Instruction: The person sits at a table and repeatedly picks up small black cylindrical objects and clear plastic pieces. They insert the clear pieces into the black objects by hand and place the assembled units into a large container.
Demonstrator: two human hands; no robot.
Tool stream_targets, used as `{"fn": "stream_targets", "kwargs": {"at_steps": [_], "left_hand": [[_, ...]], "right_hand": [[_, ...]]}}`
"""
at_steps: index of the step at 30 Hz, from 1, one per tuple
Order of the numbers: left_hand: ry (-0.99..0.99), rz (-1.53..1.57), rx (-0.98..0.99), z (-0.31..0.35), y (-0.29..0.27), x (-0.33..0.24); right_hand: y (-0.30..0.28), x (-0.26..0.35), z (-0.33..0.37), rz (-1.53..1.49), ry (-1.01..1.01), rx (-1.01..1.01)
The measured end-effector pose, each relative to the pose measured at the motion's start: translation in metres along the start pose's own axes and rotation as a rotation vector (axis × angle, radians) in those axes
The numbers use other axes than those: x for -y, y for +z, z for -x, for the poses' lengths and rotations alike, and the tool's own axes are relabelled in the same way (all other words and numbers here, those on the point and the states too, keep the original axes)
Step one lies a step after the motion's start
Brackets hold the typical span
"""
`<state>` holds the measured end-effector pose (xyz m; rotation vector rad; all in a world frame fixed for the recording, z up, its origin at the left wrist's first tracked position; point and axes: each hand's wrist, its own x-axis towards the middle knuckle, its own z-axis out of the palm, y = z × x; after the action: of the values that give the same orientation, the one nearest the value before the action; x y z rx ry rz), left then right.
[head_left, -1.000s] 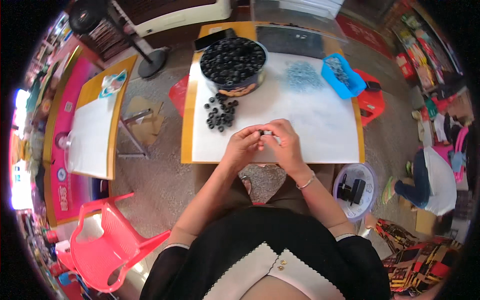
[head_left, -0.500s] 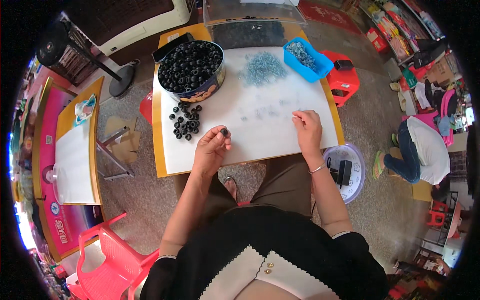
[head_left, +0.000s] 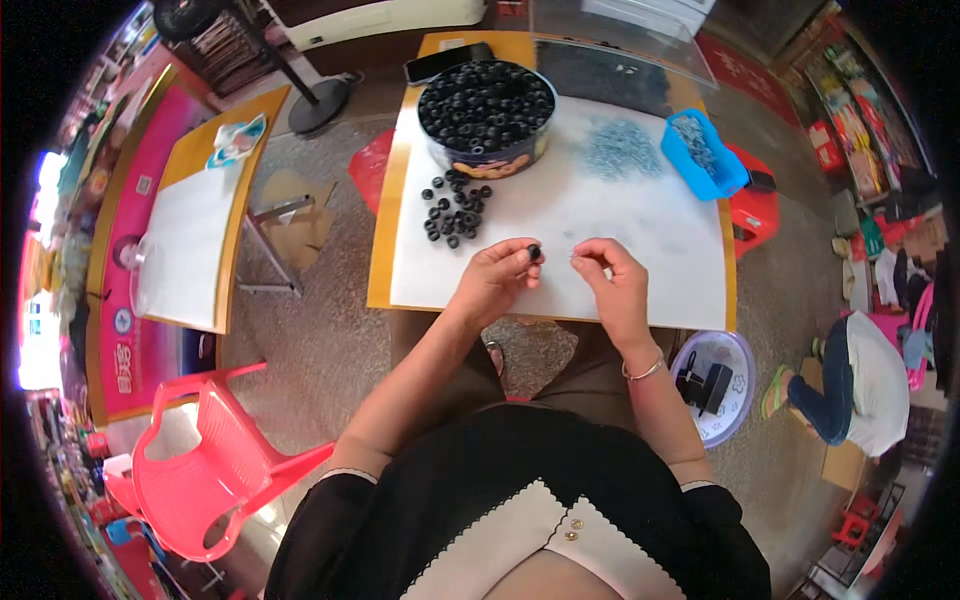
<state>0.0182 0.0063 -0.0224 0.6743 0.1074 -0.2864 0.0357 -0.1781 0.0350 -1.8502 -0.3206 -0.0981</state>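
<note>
Between thumb and fingertips, my left hand (head_left: pixel 492 280) pinches a small black ring-shaped piece (head_left: pixel 534 253) above the front of the white-topped table (head_left: pixel 420 285). A short gap to its right, my right hand (head_left: pixel 618 285) has thumb and forefinger pressed together on a tiny clear piece (head_left: pixel 574 254), too small to name. Several loose black ring-shaped pieces (head_left: pixel 459 212) lie beyond my left hand. Behind them a round tub (head_left: pixel 492 167) is heaped with the same pieces. Tiny clear bluish pieces (head_left: pixel 622 150) are spread farther back, beside a blue plastic basket (head_left: pixel 733 180) holding more.
A dark phone (head_left: pixel 440 66) lies behind the tub, near a clear box (head_left: pixel 610 65). Right of the table stand a red stool (head_left: pixel 757 215) and a purple-rimmed basin (head_left: pixel 740 385). A pink chair (head_left: pixel 215 450) is at left. Another person (head_left: pixel 870 385) bends over at far right.
My hands have come closer together, the right moving in toward the black piece in my left. The view has shifted, so the table appears farther right.
</note>
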Motion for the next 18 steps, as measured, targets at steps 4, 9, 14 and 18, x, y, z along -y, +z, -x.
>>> {"fn": "stream_targets", "kwargs": {"at_steps": [4, 9, 14, 18], "left_hand": [[0.001, -0.002, 0.022, 0.002, -0.003, 0.000], [-0.015, 0.017, 0.032, 0.001, -0.005, -0.001], [-0.014, 0.042, 0.032, 0.001, -0.004, 0.000], [-0.004, 0.017, 0.093, 0.001, -0.009, 0.001]], "right_hand": [[0.027, 0.017, -0.005, 0.042, -0.119, 0.068], [0.033, 0.020, -0.009, 0.155, -0.191, 0.082], [0.034, 0.017, -0.008, 0.164, -0.197, 0.109], [0.037, 0.020, -0.007, 0.071, -0.106, 0.140]]}}
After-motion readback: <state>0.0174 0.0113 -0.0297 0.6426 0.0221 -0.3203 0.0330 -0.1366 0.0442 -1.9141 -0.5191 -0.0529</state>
